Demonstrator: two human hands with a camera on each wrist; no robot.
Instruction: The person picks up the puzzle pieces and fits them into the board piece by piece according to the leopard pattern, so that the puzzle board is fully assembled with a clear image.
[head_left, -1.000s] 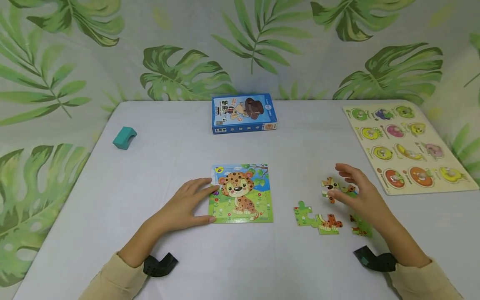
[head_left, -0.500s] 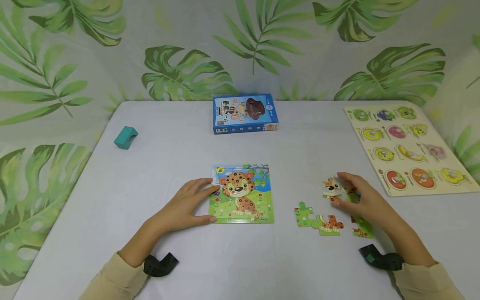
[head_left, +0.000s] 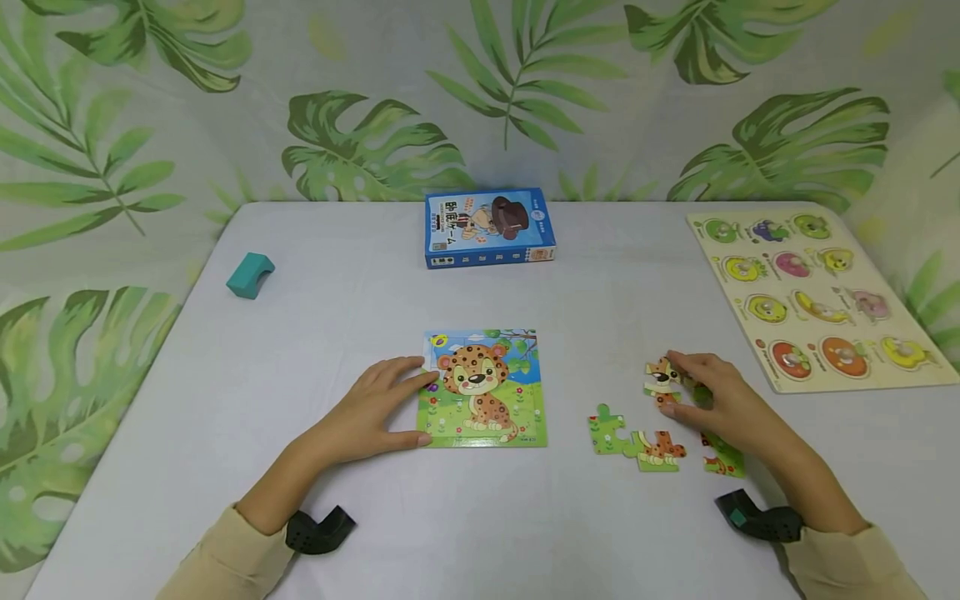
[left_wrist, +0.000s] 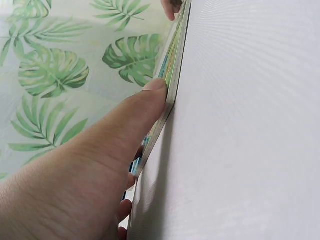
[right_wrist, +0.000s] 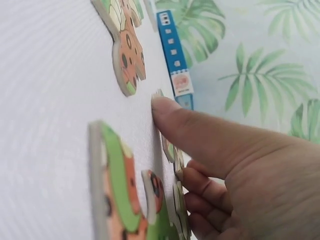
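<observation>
My left hand [head_left: 363, 412] rests at the left side of the square leopard puzzle [head_left: 487, 392]. Its fingertips lie on the left edge, with the thumb at the near left corner; the left wrist view shows that thumb [left_wrist: 125, 117] along the rim. To the right, my right hand [head_left: 720, 396] pinches a leopard-face puzzle piece [head_left: 660, 377] between index finger and thumb. The right wrist view has its thumb [right_wrist: 185, 117] at a piece's edge. Joined puzzle pieces [head_left: 658, 452] lie nearer the body, and a green-and-orange piece [head_left: 723, 458] is partly under the right hand.
Behind the puzzle stands a blue card-game box [head_left: 487, 229]. A wooden fruit peg board [head_left: 817, 292] lies at the back right, close to the right hand. On the far left sits a teal arch block [head_left: 250, 275]. Leaf-patterned cloth [head_left: 375, 142] hangs behind the white table [head_left: 337, 292].
My right hand has lowered toward the loose pieces, and its index finger and thumb have closed in around the leopard-face piece. The left hand has stayed put on the puzzle's edge.
</observation>
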